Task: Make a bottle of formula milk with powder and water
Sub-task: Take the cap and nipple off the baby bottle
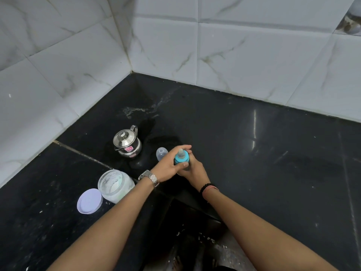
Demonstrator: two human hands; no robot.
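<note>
Tiles [254,55] of white marble pattern fill the two walls I see meeting at the corner. Below them lies the black tabletop [273,153], glossy, with a pale smear near the corner. My left hand [168,166] wraps its fingers across the top of the bottle [181,158], thumb on the blue ring, a metal watch [150,178] on that wrist. My right hand [192,170] grips the bottle from below and behind; its body is mostly hidden, so I cannot tell how full it is. A bead bracelet [208,187] sits on the right wrist. Left of the hands stands the open powder jar [115,184], with its lilac lid [89,201] flat just beside it. Behind, a steel kettle [127,143] stands lidded. Between kettle and bottle lies the clear bottle cap [161,153].
</note>
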